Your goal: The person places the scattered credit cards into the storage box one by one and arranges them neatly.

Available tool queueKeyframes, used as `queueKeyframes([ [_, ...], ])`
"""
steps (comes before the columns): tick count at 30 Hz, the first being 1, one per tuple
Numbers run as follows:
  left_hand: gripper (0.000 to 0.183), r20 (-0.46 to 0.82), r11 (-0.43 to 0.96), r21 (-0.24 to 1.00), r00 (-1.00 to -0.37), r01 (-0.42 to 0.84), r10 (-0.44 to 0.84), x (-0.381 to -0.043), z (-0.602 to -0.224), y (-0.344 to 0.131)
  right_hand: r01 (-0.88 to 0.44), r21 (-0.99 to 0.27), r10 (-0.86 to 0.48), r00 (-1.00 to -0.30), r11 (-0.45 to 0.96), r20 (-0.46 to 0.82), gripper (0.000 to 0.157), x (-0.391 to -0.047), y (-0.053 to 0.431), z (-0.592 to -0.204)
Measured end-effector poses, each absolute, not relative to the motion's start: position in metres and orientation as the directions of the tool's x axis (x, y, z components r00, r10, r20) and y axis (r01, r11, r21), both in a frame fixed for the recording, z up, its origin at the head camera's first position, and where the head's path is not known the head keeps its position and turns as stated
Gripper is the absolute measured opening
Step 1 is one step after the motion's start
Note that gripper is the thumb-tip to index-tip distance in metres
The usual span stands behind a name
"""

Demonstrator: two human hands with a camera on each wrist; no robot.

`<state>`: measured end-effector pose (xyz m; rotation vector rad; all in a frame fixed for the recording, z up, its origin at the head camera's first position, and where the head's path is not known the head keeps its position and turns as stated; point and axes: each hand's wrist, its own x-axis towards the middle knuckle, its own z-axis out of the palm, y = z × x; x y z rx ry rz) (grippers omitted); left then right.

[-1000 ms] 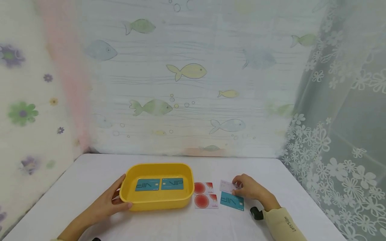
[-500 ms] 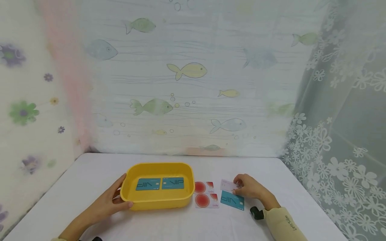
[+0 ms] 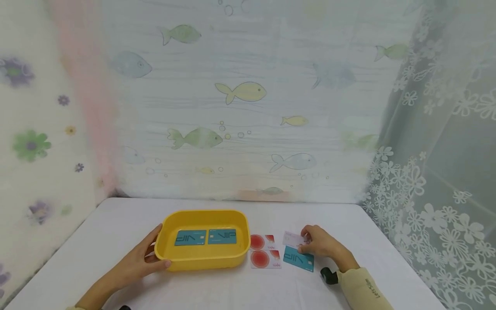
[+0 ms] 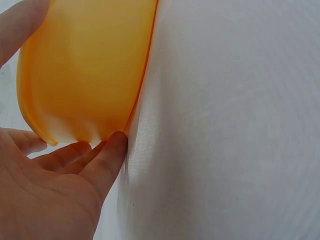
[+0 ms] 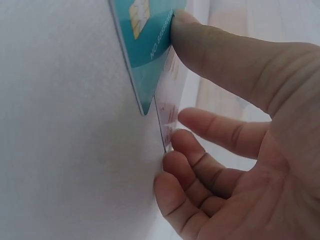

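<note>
My left hand (image 3: 143, 258) holds the left end of a yellow plastic basin (image 3: 207, 262), thumb on its front wall and fingers along the end wall. In the left wrist view, fingertips (image 4: 117, 142) meet the basin's wall (image 4: 90, 75). Two teal VIP cards (image 3: 190, 237) lie side by side inside. On the right, my right hand (image 3: 321, 243) grips a pale pink card (image 3: 293, 239) by its edges, with fingers curled. Its thumb (image 5: 192, 42) lies at the edge of a teal VIP card (image 3: 298, 259) just in front. Part of the pale card is hidden under the fingers.
Two white cards with red circles (image 3: 265, 259) lie one in front of the other, right beside the basin. A white cloth (image 3: 217, 290) covers the table. Behind stands a fish-print curtain (image 3: 248, 129); a lace-flower curtain (image 3: 445, 228) hangs at the right.
</note>
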<state>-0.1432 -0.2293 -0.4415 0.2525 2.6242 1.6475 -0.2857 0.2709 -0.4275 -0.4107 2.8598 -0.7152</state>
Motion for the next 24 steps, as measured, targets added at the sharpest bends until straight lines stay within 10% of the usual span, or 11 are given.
queueKeyframes([
  [24, 0.102, 0.052, 0.449, 0.886, -0.987, 0.115, 0.15, -0.1446, -0.4407, -0.2285, -0.212, -0.522, -0.284, -0.957, 0.826, -0.061, 0.047, -0.2905, 0.2748, -0.4353],
])
